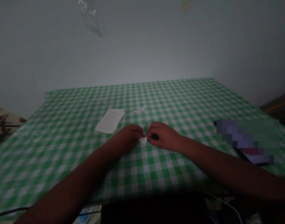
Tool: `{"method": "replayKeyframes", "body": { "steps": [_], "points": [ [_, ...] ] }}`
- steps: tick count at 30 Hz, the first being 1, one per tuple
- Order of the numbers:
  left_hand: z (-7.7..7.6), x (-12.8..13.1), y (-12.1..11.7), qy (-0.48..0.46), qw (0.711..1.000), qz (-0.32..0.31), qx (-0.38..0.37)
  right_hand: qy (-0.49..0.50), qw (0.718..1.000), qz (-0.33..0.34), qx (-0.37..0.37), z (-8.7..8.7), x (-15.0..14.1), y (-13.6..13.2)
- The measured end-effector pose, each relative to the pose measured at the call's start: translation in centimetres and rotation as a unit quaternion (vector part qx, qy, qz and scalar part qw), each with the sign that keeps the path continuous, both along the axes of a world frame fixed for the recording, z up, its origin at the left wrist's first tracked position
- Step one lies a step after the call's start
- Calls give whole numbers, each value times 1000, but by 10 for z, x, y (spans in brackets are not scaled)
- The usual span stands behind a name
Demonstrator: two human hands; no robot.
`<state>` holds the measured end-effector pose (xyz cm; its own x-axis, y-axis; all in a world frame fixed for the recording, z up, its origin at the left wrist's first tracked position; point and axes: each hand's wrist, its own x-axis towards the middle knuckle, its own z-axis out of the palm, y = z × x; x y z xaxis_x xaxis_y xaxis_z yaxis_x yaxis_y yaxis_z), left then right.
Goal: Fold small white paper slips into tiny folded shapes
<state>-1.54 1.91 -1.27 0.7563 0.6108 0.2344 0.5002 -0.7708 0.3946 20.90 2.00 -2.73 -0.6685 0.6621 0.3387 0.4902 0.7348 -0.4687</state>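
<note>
Between my two hands is a small folded piece of white printed paper (143, 140), just above or on the checked cloth. My left hand (130, 136) pinches its left side, thumb and fingers together. From the other side my right hand (162, 135) closes its fingertips at the paper's right edge. A second small folded paper (140, 110) lies on the cloth beyond my hands. To the left of it is a stack of printed sheets (110, 120), lying flat and slightly fanned.
A green and white checked tablecloth (179, 99) covers the table. At the right lies a dark-edged device with a lit screen (251, 155), partly blurred out. Behind the table stands a pale wall (142, 40). Cables (11, 211) run below the near edge.
</note>
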Motion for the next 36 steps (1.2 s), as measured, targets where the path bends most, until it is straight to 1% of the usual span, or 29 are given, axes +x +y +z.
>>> {"method": "replayKeyframes", "body": {
  "steps": [6,12,21,31,36],
  "points": [
    [5,0,-4,-5,1000,4,-27,-5,998,-65,-19,-1,-5,-4],
    [5,-1,-3,-3,999,8,-45,-35,995,-94,-18,-2,-8,-9],
    [0,-2,0,-13,999,-7,-38,-49,993,-106,-21,1,-11,-12],
    [4,-1,-2,2,999,-4,-42,-31,994,-105,-25,-4,-10,-6],
    [5,-1,-3,-14,999,-5,-34,-15,994,-107,-26,-5,-9,-1]
  ]
}}
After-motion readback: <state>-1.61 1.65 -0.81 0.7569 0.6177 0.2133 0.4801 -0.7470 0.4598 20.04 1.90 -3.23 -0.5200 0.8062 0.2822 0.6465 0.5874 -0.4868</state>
